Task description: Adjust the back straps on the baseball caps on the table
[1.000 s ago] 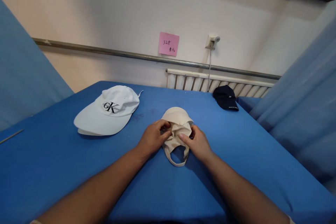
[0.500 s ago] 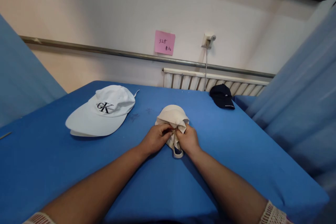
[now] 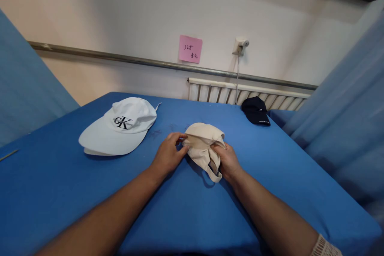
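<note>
A beige baseball cap point(image 3: 201, 154) lies crumpled on the blue-covered table in front of me, its crown folded in and its back strap loop hanging toward me. My left hand point(image 3: 169, 153) is at the cap's left edge, fingers curled over the top and thumb below, pinching the fabric. On the other side, my right hand point(image 3: 229, 163) grips the cap, with the thumb on top and the other fingers mostly hidden behind it. A white cap point(image 3: 118, 128) with black letters rests to the left. Farther back on the right sits a black cap point(image 3: 255, 110).
The blue table point(image 3: 168, 216) reaches back to a wall with a metal rail point(image 3: 135, 60) and a radiator point(image 3: 214, 91). A pink note point(image 3: 190, 49) and a plugged socket point(image 3: 240, 47) are above. Blue curtains point(image 3: 339, 120) hang at both sides. A thin stick point(image 3: 9, 155) lies at far left.
The beige cap has opened out wider and turned, its strap loop swinging right. My left hand has shifted left and my right hand slightly right, so they are farther apart.
</note>
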A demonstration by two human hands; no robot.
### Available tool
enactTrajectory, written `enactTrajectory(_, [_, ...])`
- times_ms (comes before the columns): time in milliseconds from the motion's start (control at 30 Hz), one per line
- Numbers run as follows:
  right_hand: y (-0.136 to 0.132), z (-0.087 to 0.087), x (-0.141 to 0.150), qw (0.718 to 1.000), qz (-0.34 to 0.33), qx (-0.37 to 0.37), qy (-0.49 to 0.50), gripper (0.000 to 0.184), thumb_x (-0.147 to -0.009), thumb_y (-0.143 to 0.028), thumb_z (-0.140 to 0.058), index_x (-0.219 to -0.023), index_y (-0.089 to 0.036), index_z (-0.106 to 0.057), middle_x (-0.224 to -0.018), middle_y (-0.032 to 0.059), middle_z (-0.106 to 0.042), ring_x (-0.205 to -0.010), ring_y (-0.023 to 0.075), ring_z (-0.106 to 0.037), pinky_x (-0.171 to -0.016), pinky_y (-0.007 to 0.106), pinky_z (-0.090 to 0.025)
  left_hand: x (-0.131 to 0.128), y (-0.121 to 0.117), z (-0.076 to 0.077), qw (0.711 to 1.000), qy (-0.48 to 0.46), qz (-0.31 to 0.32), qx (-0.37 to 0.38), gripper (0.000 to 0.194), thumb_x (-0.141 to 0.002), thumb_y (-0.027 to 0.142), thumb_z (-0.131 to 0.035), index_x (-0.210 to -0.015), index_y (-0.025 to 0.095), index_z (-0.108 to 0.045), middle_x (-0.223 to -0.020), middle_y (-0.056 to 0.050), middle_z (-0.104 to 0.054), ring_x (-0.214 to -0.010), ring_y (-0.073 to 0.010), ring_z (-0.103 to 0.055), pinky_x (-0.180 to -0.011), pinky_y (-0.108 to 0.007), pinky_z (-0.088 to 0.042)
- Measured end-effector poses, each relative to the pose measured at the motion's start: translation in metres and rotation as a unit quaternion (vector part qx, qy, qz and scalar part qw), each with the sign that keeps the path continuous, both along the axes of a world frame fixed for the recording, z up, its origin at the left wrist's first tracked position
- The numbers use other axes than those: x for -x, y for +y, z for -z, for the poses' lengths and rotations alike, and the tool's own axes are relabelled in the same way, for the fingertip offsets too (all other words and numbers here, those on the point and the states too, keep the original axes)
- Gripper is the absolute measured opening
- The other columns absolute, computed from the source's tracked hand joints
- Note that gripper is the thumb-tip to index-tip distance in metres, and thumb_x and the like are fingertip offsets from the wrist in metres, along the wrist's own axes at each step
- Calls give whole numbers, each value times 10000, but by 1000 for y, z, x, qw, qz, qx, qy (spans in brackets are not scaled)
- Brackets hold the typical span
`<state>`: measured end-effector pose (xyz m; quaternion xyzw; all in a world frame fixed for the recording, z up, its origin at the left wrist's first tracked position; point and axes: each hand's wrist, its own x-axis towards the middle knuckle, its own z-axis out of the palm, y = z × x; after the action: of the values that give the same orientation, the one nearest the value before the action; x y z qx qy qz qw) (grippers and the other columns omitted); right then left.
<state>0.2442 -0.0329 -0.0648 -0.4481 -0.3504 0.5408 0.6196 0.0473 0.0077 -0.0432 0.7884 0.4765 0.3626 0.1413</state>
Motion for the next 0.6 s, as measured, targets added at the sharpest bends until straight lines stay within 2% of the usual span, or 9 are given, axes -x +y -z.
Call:
enactTrajectory(133, [-1, 2, 2, 1000, -17, -2, 23, 306, -649, -312, -721, -913, -166, -667, -831, 63, -726, -716, 205, -675, -705, 313, -544, 0, -1, -2, 993, 96, 14, -67, 234, -852, 266, -601, -1071, 209, -662, -1099, -83, -653, -1032, -263, -579, -926, -405, -460])
enactTrajectory(333, [-4, 1, 4, 999, -29, 9, 32, 259, -634, -275, -723, -855, -146, -678, -754, 46, -705, -638, 172, -633, -639, 277, -509, -8, -2, -11, 953, 267, -4, -146, 132, -883, 211, -545, -909, 178, -670, -955, -118, -653, -879, -286, -573, -783, -427, -437])
enactTrajectory(433, [-4, 1, 5, 999, -31, 11, 15, 271, -648, -303, -705, -868, -151, -667, -775, 62, -710, -666, 196, -647, -655, 299, -521, -12, -1, -11, 944, 280, -5, -173, 182, -897, 182, -494, -819, 167, -658, -870, -129, -643, -850, -298, -573, -769, -447, -421])
enactTrajectory(600, [1, 8, 4, 1000, -14, -5, -3, 314, -667, -346, -707, -913, -160, -654, -829, 63, -712, -721, 203, -660, -707, 315, -528, -13, 0, -11, 958, 238, -1, -163, 141, -861, 166, -494, -813, 162, -626, -855, -129, -638, -862, -293, -585, -805, -447, -435])
